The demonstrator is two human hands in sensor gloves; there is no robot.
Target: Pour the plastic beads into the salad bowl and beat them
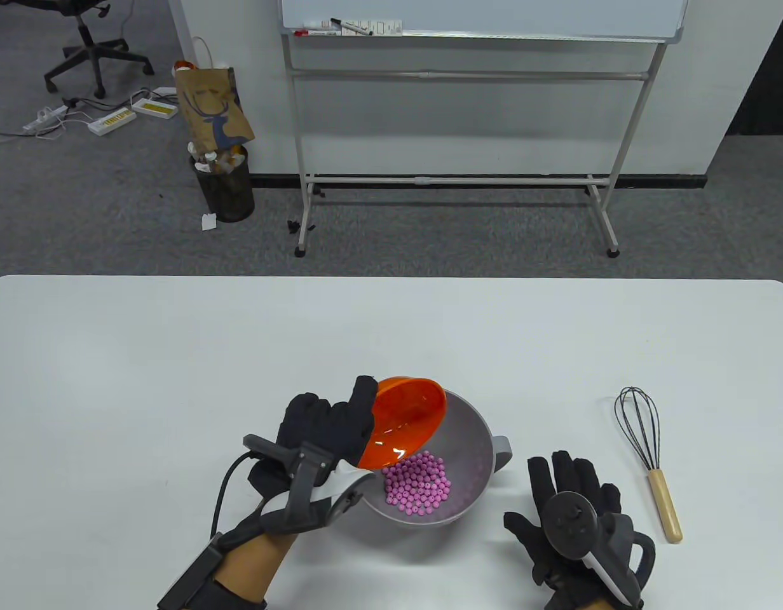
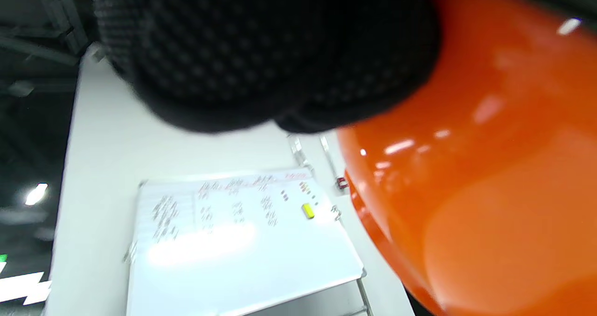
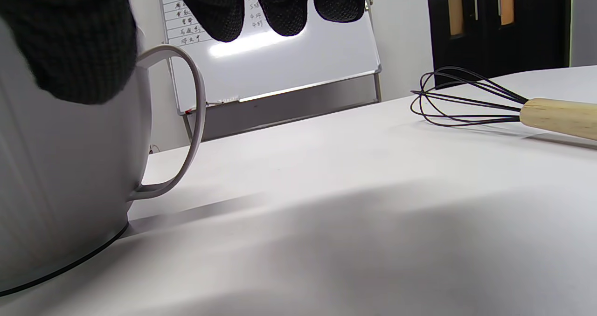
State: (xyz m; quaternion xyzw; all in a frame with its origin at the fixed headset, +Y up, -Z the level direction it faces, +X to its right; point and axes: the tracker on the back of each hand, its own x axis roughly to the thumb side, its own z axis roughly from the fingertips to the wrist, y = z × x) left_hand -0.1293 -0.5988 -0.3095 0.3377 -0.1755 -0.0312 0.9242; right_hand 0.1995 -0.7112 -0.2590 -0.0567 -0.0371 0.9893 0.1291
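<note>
A grey salad bowl (image 1: 474, 432) with a side handle (image 1: 503, 450) stands on the white table near its front edge. Several pink plastic beads (image 1: 417, 483) lie heaped in its bottom. My left hand (image 1: 325, 422) grips an orange bowl (image 1: 405, 420) and holds it tipped on its side over the salad bowl's left rim, mouth facing the beads. The orange bowl (image 2: 475, 181) fills the right of the left wrist view. My right hand (image 1: 566, 502) lies flat on the table, fingers straight, just right of the salad bowl (image 3: 65, 167). A black wire whisk (image 1: 646, 460) with a wooden handle lies further right.
The whisk (image 3: 471, 104) lies on the table beyond my right hand's fingers. Behind the table stand a whiteboard on a frame (image 1: 468, 82), a bin with a paper bag (image 1: 223, 184) and an office chair (image 1: 93, 44) on grey carpet.
</note>
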